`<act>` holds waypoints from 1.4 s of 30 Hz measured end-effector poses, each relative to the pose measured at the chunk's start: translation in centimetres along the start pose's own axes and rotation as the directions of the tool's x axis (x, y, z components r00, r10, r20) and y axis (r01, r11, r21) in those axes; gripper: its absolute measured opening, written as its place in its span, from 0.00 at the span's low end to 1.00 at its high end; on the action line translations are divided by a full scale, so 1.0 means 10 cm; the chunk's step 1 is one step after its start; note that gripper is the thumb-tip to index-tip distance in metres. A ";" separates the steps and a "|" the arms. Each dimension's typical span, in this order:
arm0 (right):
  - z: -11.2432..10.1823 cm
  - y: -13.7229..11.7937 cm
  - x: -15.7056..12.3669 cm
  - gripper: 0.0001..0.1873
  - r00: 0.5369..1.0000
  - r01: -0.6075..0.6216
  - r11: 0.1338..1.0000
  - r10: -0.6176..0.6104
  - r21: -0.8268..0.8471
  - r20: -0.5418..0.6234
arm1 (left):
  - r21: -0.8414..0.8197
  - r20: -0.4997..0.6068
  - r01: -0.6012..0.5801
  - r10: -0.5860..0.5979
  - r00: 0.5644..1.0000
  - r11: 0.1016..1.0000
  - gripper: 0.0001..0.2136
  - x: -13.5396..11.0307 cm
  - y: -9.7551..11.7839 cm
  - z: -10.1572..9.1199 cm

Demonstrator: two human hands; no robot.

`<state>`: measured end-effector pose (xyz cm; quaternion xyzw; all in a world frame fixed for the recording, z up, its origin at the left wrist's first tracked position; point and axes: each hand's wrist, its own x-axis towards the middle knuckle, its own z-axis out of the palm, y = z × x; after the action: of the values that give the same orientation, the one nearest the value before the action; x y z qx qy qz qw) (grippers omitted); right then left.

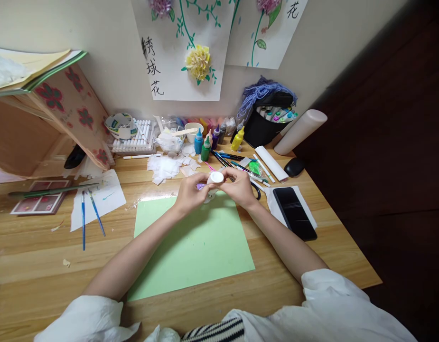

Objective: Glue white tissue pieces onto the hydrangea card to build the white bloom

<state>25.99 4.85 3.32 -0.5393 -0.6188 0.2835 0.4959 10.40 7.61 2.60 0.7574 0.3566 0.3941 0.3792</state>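
Note:
A small white object with a round, flat top (216, 177) is held up between my two hands, over the far edge of a light green sheet of paper (194, 256). It looks like a little jar or tub, but its lower part is partly hidden. My left hand (191, 192) grips its left side with closed fingers. On the opposite side, the fingers of my right hand (239, 187) pinch it near the top. A bit of purple (200, 186) shows by my left fingers; its kind cannot be made out.
Beyond my hands lie torn white paper pieces (164, 167) and paint bottles, a green one (205, 149) and a yellow one (238, 138) among them. Right are a black tray (294, 213) and black mouse (294, 167). Left are paintbrushes (83, 221) on white paper (110, 192).

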 end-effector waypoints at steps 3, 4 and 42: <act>0.00 0.00 0.00 0.11 1.000 0.001 1.000 -0.001 -0.003 -0.002 | 0.006 -0.003 -0.001 0.001 1.000 1.000 0.06 0.00 0.00 0.00; 0.00 0.00 0.00 0.11 1.000 0.001 1.000 -0.001 -0.005 -0.003 | 0.009 -0.004 -0.001 0.001 1.000 1.000 0.06 0.00 0.00 0.00; -0.16 0.11 0.16 0.15 0.960 -0.177 0.929 0.236 0.326 -0.152 | -0.070 0.052 0.049 -0.046 0.998 0.996 0.14 0.15 0.06 -0.29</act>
<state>27.96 6.39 3.44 -0.5418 -0.4565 0.3751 0.5978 8.75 9.44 4.79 0.7445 0.3506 0.3783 0.4239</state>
